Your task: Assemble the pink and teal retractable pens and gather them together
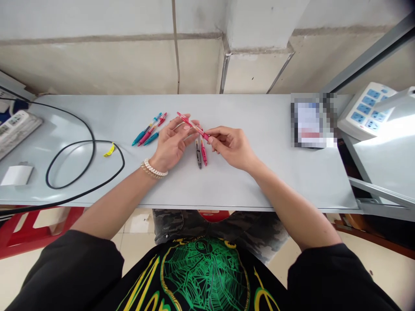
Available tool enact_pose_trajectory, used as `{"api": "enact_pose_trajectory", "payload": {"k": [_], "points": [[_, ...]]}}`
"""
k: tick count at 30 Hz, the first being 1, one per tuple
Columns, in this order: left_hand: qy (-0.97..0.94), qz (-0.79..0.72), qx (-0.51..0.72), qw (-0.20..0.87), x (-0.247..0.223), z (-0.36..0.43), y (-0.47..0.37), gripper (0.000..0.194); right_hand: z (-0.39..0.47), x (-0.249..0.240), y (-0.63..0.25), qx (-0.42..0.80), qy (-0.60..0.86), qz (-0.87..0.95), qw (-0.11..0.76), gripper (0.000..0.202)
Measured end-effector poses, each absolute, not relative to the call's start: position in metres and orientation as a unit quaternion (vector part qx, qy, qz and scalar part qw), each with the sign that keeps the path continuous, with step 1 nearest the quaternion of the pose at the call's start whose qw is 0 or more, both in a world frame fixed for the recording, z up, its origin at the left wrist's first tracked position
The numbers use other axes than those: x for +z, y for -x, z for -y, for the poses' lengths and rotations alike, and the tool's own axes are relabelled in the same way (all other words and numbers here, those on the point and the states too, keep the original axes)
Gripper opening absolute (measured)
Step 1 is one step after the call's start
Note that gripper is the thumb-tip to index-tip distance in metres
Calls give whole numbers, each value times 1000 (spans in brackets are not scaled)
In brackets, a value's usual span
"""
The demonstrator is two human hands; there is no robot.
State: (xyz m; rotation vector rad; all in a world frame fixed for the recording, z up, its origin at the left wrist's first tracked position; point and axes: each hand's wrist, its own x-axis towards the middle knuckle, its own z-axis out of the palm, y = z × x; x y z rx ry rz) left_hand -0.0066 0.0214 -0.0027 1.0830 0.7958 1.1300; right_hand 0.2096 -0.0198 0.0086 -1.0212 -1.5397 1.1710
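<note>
A pink pen (196,126) is held above the table between both hands, slanting down to the right. My left hand (173,142) has its fingers around the pen's upper left part. My right hand (231,146) pinches its lower right end. Below them on the table lie a grey pen (198,155) and another pink pen (203,153), their upper ends partly hidden by the hands. Left of my left hand is a group of several teal and pink pens (149,130), lying slantwise side by side.
The grey table (259,185) carries a looped black cable (94,142) with a yellow tag (109,150), a white box (17,174) and a power strip (21,129) at left. A blurred flat item (308,125) and white socket block (368,110) are at right.
</note>
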Motion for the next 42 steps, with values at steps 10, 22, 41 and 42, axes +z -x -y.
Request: {"api": "enact_pose_trajectory", "payload": {"k": [10, 22, 41, 42], "points": [[-458, -364, 526, 617, 0, -4, 0, 50, 27, 6, -198, 470, 441, 609, 463, 56], [-438, -384, 544, 604, -5, -2, 0, 44, 30, -5, -191, 336, 463, 636, 518, 33], [-455, -390, 528, 602, -6, -4, 2, 38, 28, 3, -195, 392, 420, 627, 527, 28], [-456, -394, 526, 601, -7, -4, 3, 38, 28, 2, -195, 385, 419, 629, 529, 29]]}}
